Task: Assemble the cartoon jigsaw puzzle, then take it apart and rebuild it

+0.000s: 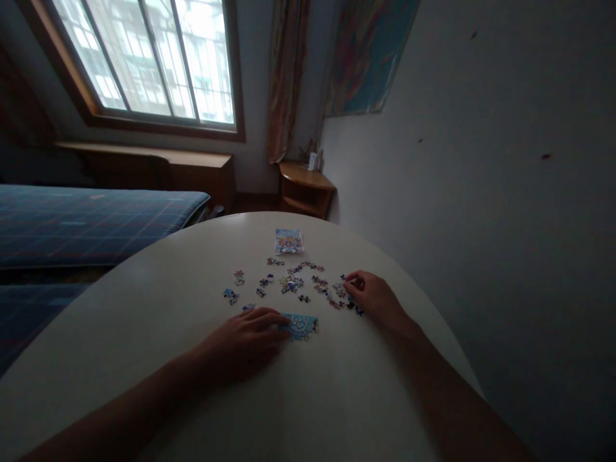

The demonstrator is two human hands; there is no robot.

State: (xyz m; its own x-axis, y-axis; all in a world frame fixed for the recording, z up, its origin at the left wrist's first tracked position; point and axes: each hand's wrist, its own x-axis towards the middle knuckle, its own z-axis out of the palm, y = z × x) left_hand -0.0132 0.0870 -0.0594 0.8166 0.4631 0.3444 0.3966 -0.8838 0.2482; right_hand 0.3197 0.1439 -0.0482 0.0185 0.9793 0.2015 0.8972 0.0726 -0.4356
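Note:
My left hand (245, 337) lies flat on the white round table (192, 276), fingers stretched out and touching the left end of a joined strip of blue puzzle pieces (302, 325). My right hand (373, 296) rests at the right of the loose puzzle pieces (293, 282), thumb and forefinger pinched on a small piece I cannot make out clearly. A small picture card (288, 240) lies beyond the pieces.
A bed with a blue checked cover (86, 221) stands left of the table. A wooden corner shelf (305, 186) and a window (154, 58) are beyond it. A bare wall (481, 192) runs close along the right.

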